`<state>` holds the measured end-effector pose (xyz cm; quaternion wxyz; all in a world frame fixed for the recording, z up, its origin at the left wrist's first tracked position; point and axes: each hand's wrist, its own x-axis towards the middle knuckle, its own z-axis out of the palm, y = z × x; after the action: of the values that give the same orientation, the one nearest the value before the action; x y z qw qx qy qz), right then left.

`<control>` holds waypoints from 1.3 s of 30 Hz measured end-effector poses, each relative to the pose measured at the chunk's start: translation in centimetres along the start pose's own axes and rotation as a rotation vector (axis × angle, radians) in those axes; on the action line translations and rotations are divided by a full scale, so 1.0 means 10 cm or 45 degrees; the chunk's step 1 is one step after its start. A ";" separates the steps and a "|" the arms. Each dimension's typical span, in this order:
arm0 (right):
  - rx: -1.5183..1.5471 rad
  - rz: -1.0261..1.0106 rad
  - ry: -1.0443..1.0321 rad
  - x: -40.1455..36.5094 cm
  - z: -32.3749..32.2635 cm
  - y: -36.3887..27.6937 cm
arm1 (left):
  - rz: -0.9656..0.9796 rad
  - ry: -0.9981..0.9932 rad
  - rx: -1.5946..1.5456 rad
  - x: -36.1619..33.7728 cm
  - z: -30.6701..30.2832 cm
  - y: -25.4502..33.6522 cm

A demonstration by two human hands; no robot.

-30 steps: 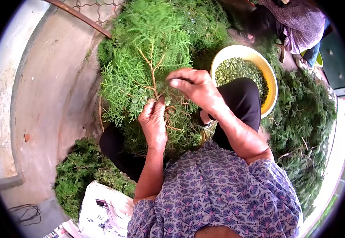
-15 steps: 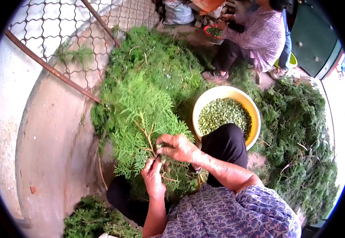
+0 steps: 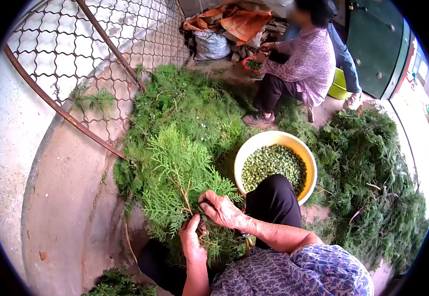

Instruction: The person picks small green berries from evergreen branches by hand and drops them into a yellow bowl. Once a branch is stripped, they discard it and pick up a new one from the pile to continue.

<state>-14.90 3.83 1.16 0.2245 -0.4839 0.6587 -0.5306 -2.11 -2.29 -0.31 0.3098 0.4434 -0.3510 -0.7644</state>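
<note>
A leafy evergreen branch (image 3: 177, 172) with flat, feathery sprays and a brown forked stem points away from me. My left hand (image 3: 193, 241) is closed round the lower end of its stem. Just right of the stem, my right hand (image 3: 222, 211) has its thumb and fingers pinched together against the foliage. Whatever lies between those fingertips is hidden. Beyond my right hand, next to my knee, stands a yellow basin (image 3: 311, 170) holding many small round green cones (image 3: 273, 165).
Cut greenery (image 3: 175, 106) is heaped ahead, with another pile (image 3: 367, 187) at right. A wire mesh panel (image 3: 66, 64) leans at left. A co-worker (image 3: 303, 64) sits ahead by a red bowl (image 3: 250, 64); another person's leg (image 3: 345, 59) shows behind, near a green tub (image 3: 339, 85).
My view has tilted up, so the scene sits lower and more of the background shows. My left hand keeps hold of the branch, and my right hand remains pinched beside the stem.
</note>
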 end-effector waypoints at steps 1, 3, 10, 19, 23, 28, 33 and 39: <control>-0.016 0.055 0.024 -0.01 0.01 -0.01 | 0.008 0.025 0.022 -0.02 0.01 0.00; -0.027 0.003 0.068 -0.02 0.04 0.02 | 0.026 0.034 0.017 -0.06 0.05 0.02; 0.143 0.085 -0.094 -0.05 0.00 -0.02 | 0.117 0.102 0.016 -0.14 0.13 0.06; -0.030 -0.110 0.172 -0.04 0.13 0.13 | 0.057 0.146 -0.046 -0.03 0.14 -0.02; 0.184 0.049 0.281 -0.05 0.16 0.15 | 0.060 0.059 0.038 -0.05 0.15 -0.03; 0.779 0.469 0.320 -0.07 0.12 0.02 | 0.067 0.001 0.058 -0.06 0.17 -0.06; 1.117 0.716 0.370 -0.08 0.09 0.05 | 0.086 -0.031 0.071 -0.11 0.26 -0.06; 1.154 0.563 0.429 -0.10 0.00 -0.01 | 0.067 -0.023 0.037 -0.12 0.34 -0.08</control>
<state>-14.41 4.65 1.02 0.4088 -0.0960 0.4765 -0.7724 -4.80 0.01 0.88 0.3202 0.4315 -0.3763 -0.7548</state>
